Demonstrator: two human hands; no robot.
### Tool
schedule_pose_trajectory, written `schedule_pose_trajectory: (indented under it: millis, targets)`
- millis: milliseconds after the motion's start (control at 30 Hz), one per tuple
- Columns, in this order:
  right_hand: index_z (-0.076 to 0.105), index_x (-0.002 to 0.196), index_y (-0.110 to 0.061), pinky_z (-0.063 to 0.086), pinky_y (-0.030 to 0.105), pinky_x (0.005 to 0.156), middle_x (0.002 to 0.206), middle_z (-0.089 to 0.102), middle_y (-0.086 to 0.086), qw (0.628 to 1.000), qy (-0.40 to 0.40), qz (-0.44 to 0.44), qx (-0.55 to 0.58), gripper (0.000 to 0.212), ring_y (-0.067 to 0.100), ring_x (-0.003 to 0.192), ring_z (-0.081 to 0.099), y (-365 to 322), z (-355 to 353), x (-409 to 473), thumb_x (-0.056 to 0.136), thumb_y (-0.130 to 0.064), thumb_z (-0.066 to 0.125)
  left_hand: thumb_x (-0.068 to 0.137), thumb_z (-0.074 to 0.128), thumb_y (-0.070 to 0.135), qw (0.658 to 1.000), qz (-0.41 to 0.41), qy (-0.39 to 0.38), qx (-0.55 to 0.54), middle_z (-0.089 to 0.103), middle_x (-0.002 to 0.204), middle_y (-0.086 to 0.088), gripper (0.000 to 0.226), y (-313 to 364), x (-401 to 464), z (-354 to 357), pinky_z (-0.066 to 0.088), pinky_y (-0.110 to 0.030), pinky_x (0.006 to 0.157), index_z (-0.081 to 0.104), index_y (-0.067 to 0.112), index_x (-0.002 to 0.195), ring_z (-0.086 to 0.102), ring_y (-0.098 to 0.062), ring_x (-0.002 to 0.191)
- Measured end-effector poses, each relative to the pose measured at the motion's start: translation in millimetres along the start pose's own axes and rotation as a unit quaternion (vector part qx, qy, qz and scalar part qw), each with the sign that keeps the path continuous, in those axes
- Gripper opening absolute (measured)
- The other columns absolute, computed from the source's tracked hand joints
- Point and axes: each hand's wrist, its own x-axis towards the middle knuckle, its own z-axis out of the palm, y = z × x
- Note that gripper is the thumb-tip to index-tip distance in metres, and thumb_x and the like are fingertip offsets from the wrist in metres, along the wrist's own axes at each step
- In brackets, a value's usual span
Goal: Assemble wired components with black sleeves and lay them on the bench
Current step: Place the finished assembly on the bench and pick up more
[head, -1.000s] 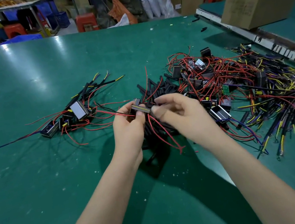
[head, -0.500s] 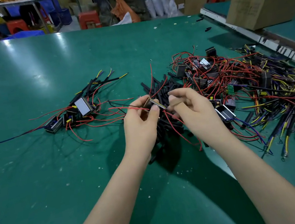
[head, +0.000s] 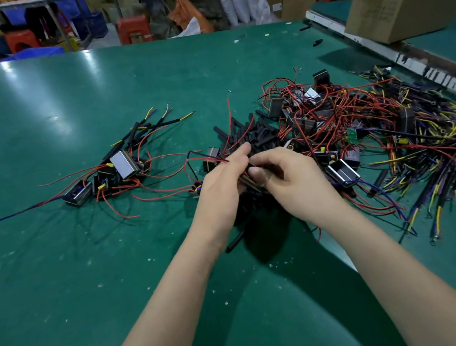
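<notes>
Moved: both hands dropped lower onto the sleeve pile, closer together than half a second ago.
Tabletop [head: 54, 264]: green.
Unsleeved heap [head: 365, 130]: big, loads left.
Finished bunch [head: 122, 167]: small, lying left.
Black sleeves [head: 247, 135]: loose pile, centre.
Left hand [head: 220, 186]: grip pinching red-wired component [head: 212, 157].
Right hand [head: 292, 179]: grip curled around a black sleeve, I think.

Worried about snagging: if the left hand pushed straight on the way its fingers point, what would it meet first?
Probably the loose black sleeves heaped just beyond the left hand; depth is hard to judge.
</notes>
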Motion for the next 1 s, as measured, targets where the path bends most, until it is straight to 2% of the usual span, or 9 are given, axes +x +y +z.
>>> schedule_pose_trajectory:
  millis: [133, 267, 367, 467, 567, 733, 833, 933, 1000]
  targets:
    - [0.054, 0.100, -0.016, 0.045, 0.027, 0.083, 0.091, 0.062, -0.007, 0.997, 0.008, 0.023, 0.070, 0.006, 0.013, 0.087, 0.058, -4.2, 0.3, -1.6, 0.095, -0.015, 0.057, 0.096, 0.040, -0.001, 0.999, 0.026, -0.014, 0.032, 0.053, 0.136, -0.007, 0.039, -0.7, -1.1, -1.8, 0.039, -0.029, 0.107, 0.048, 0.005, 0.134, 0.055, -0.003, 0.114]
    - [0.051, 0.119, -0.012, 0.048, 0.031, 0.093, 0.107, 0.061, 0.001, 0.984, -0.043, 0.072, 0.156, 0.026, 0.015, 0.099, 0.059, -5.9, 0.3, -1.1, 0.094, -0.016, 0.058, 0.100, 0.038, 0.006, 0.983, 0.103, -0.041, 0.148, 0.046, 0.140, -0.003, 0.038, -6.5, -2.4, -3.0, 0.029, -0.016, 0.110, 0.041, 0.002, 0.138, 0.042, -0.008, 0.130]
    - [0.054, 0.128, -0.009, 0.045, 0.030, 0.097, 0.117, 0.064, 0.003, 0.987, -0.086, 0.055, 0.125, 0.032, 0.012, 0.106, 0.057, -4.2, -2.0, 0.9, 0.097, -0.017, 0.053, 0.100, 0.042, 0.008, 0.952, 0.177, -0.045, 0.244, 0.045, 0.141, -0.004, 0.038, -10.1, -1.6, -5.8, 0.026, -0.021, 0.113, 0.043, 0.003, 0.138, 0.040, -0.011, 0.133]
    - [0.064, 0.118, -0.013, 0.047, 0.024, 0.083, 0.097, 0.068, -0.008, 0.989, -0.092, 0.026, 0.110, 0.023, -0.003, 0.085, 0.058, -0.3, -3.9, 2.2, 0.097, -0.014, 0.052, 0.096, 0.041, 0.021, 0.933, 0.202, -0.050, 0.293, 0.046, 0.142, -0.004, 0.046, -11.8, -0.2, -8.0, 0.025, -0.022, 0.114, 0.044, 0.005, 0.138, 0.039, -0.010, 0.134]
    - [0.063, 0.109, -0.022, 0.044, 0.011, 0.073, 0.086, 0.064, -0.021, 0.986, -0.086, 0.031, 0.139, 0.021, -0.012, 0.073, 0.057, 0.7, -4.2, 3.0, 0.096, -0.009, 0.053, 0.093, 0.040, 0.030, 0.938, 0.186, -0.046, 0.287, 0.047, 0.142, -0.001, 0.051, -11.3, 0.6, -7.2, 0.026, -0.021, 0.113, 0.045, 0.008, 0.138, 0.039, -0.007, 0.133]
    - [0.062, 0.097, -0.029, 0.050, 0.032, 0.089, 0.092, 0.070, -0.004, 0.986, 0.014, 0.058, 0.154, 0.029, 0.012, 0.088, 0.063, 0.3, -6.1, 3.6, 0.095, -0.002, 0.051, 0.095, 0.051, 0.025, 0.962, 0.158, -0.028, 0.220, 0.056, 0.128, 0.007, 0.040, -8.0, -1.3, -4.8, 0.032, -0.002, 0.091, 0.051, 0.012, 0.133, 0.050, 0.015, 0.106]
    - [0.064, 0.099, -0.025, 0.049, 0.044, 0.093, 0.095, 0.071, 0.003, 0.986, 0.057, 0.075, 0.140, 0.026, 0.023, 0.095, 0.065, 0.7, -7.5, 5.2, 0.094, -0.004, 0.051, 0.094, 0.051, 0.022, 0.975, 0.160, -0.013, 0.152, 0.064, 0.117, 0.007, 0.027, -4.1, -5.1, -1.5, 0.041, -0.009, 0.090, 0.058, 0.016, 0.119, 0.058, 0.008, 0.105]
    - [0.066, 0.101, -0.021, 0.049, 0.045, 0.090, 0.091, 0.071, 0.002, 0.986, 0.079, 0.085, 0.122, 0.021, 0.023, 0.091, 0.064, -0.2, -5.7, 4.7, 0.094, -0.007, 0.051, 0.095, 0.051, 0.024, 0.972, 0.193, 0.044, 0.129, 0.071, 0.097, 0.012, 0.017, 1.5, -8.5, -0.2, 0.048, -0.014, 0.082, 0.067, 0.023, 0.099, 0.064, 0.001, 0.094]
    - [0.066, 0.100, -0.022, 0.050, 0.044, 0.089, 0.090, 0.071, 0.001, 0.985, 0.079, 0.096, 0.119, 0.019, 0.024, 0.091, 0.064, -2.1, -2.7, 2.8, 0.094, -0.010, 0.052, 0.096, 0.051, 0.023, 0.962, 0.220, 0.094, 0.132, 0.072, 0.083, 0.015, 0.021, 2.6, -8.6, -2.5, 0.048, -0.015, 0.078, 0.069, 0.025, 0.086, 0.066, -0.001, 0.083]
